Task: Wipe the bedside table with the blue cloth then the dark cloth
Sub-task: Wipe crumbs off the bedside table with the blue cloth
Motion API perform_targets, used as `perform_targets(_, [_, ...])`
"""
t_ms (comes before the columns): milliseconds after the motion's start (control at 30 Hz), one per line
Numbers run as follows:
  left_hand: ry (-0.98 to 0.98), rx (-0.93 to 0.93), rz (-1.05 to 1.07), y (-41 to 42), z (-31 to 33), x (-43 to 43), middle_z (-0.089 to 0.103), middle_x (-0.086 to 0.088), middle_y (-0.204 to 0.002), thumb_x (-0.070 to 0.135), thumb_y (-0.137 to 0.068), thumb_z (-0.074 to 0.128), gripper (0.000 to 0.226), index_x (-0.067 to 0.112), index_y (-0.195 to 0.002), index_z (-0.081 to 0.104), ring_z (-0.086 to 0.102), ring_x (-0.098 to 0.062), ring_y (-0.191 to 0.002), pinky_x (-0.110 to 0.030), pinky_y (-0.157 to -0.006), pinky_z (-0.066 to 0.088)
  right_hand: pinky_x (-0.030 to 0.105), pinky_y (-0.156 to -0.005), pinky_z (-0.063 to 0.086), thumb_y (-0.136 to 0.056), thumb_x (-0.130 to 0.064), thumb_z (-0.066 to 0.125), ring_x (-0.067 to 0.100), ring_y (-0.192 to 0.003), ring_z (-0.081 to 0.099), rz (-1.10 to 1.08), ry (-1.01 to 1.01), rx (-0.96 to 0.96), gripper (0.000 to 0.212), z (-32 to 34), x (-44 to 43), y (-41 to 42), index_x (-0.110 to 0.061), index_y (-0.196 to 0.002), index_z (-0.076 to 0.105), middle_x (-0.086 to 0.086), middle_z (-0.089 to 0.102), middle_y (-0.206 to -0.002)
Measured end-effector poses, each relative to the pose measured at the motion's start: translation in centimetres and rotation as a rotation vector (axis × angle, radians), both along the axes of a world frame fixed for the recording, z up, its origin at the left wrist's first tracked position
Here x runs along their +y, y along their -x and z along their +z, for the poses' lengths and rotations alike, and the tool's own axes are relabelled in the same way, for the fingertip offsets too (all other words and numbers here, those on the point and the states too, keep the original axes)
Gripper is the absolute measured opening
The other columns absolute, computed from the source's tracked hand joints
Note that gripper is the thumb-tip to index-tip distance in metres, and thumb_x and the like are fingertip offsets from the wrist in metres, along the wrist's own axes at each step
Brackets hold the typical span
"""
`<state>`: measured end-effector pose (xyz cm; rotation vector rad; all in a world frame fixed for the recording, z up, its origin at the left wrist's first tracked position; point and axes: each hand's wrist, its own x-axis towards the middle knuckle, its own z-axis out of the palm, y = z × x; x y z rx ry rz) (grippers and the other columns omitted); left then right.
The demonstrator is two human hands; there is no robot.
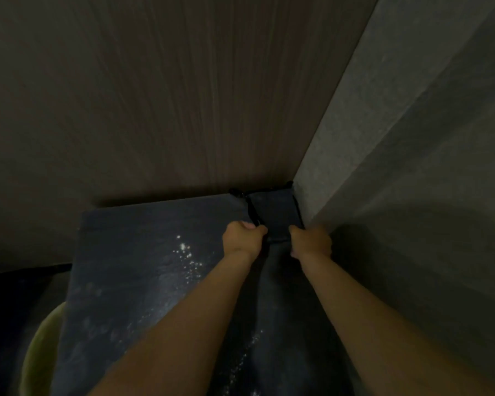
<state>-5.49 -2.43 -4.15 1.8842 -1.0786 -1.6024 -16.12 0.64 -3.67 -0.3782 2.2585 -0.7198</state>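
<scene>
- A dim bedroom corner is setting the scene: a wood-grain wall point(155, 95) is meeting a grey textured panel point(412, 138) above the dark bedside table point(140, 252), whose top is glinting with pale specks.
- A folded cloth point(275, 215) is lying flat in the table's far right corner, just beside the grey panel. It is reading dark in this light, and whether it is the blue one cannot be told.
- The left hand point(245, 235) is gripping the cloth's near left corner with curled fingers, while the right hand point(310, 242) is clutching the near right corner.
- The cloth is looking soft, light and limp, and is likely to bunch if pushed from one edge. Holding both near corners, or pressing a flat palm on its middle, is looking like the surer hold.
- A yellow-green rounded object point(40, 347) is showing at lower left, beside the table.
</scene>
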Motion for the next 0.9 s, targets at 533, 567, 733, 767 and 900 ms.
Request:
perform_targets(533, [0.132,0.244,0.095,0.1,3.0,1.1,0.064,-0.012,-0.097,0.005,-0.095,0.035,0.025,0.010,-0.093,0.059,0.060,-0.022,-0.087,-0.035,-0.080,0.051,0.023,-0.075,0.053,-0.091,-0.016,0.060,0.022,-0.105,0.062,-0.529,0.393,-0.851,0.031,5.5,-2.0,-0.8,-0.008,-0.121,0.057,0.010,0.061,-0.114])
perform_targets(567, [0.273,0.100,-0.013,0.1,2.6,1.7,0.063,-0.010,-0.101,0.002,-0.093,0.037,0.025,0.010,-0.096,0.061,0.058,-0.022,-0.094,-0.035,-0.087,0.048,0.023,-0.067,0.054,-0.091,-0.016,0.060,0.020,-0.096,0.063,-0.507,0.432,-0.835,0.036,5.8,-2.4,-0.7,-0.008,-0.125,0.055,0.010,0.060,-0.111])
perform_targets(733, [0.676,-0.275,-0.456,1.3,0.6,2.8,0.055,-0.017,-0.120,0.001,-0.081,0.046,0.038,0.000,-0.118,0.056,0.047,-0.029,-0.114,-0.033,-0.099,0.040,0.028,-0.064,0.055,-0.092,-0.009,0.057,0.018,-0.078,0.060,-0.299,0.579,-0.713,0.017,6.8,-3.8,-0.2,-0.021,-0.104,0.053,0.003,0.059,-0.091])
perform_targets(767, [0.741,-0.362,-0.542,1.7,0.1,2.9,0.054,-0.019,-0.122,0.007,-0.079,0.048,0.042,-0.001,-0.120,0.054,0.048,-0.033,-0.116,-0.037,-0.101,0.039,0.029,-0.065,0.054,-0.092,-0.009,0.057,0.018,-0.079,0.061,-0.271,0.600,-0.724,0.020,6.8,-3.8,-0.2,-0.021,-0.107,0.052,0.002,0.059,-0.091])
perform_targets(900, [0.741,-0.626,-0.855,1.9,-1.0,2.3,0.025,-0.014,-0.154,0.031,-0.089,0.050,0.069,0.004,-0.146,0.023,0.019,-0.029,-0.143,-0.038,-0.119,0.008,0.031,-0.065,0.050,-0.092,-0.013,0.055,0.020,-0.087,0.060,-0.323,0.626,-0.853,0.044,6.1,-3.2,0.2,-0.014,-0.135,0.045,0.006,0.060,-0.105])
